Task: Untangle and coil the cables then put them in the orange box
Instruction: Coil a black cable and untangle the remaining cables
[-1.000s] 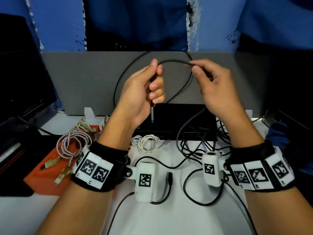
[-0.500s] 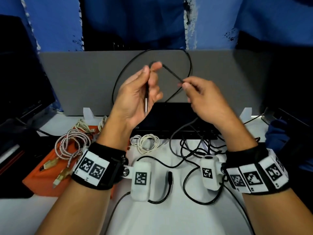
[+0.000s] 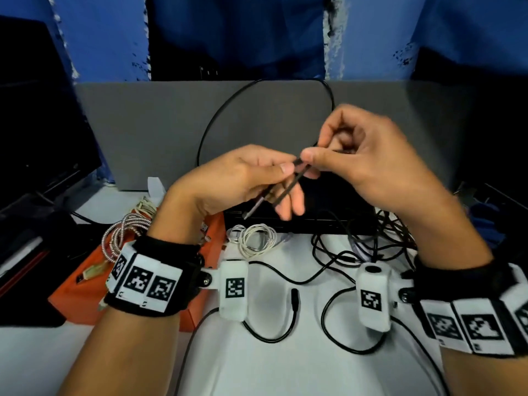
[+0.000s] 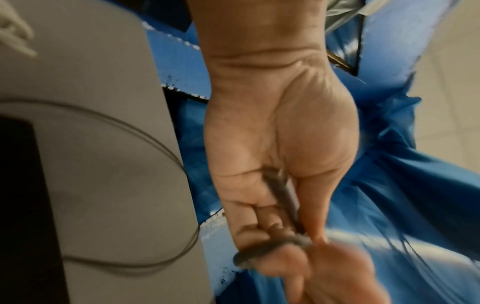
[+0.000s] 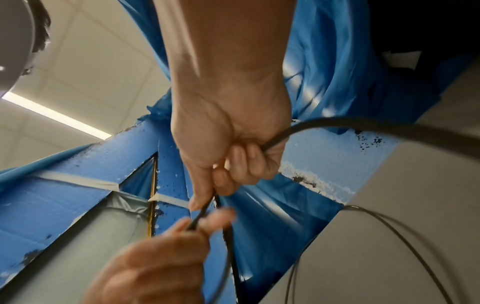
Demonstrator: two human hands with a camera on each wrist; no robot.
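Your left hand (image 3: pixel 243 178) and right hand (image 3: pixel 360 158), apart a second ago, now meet, both pinching the black cable (image 3: pixel 285 190) between them. The first loop closes; its slack arcs beyond your fingers, and the orange box (image 3: pixel 85 295) lies below your left wrist.

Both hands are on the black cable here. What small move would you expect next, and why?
Probably the right hand draws another turn of the black cable round and lays it into the left hand. Both hands pinch it together at one spot, its plug end hangs below the left fingers, and one big loop arcs behind, uncoiled.
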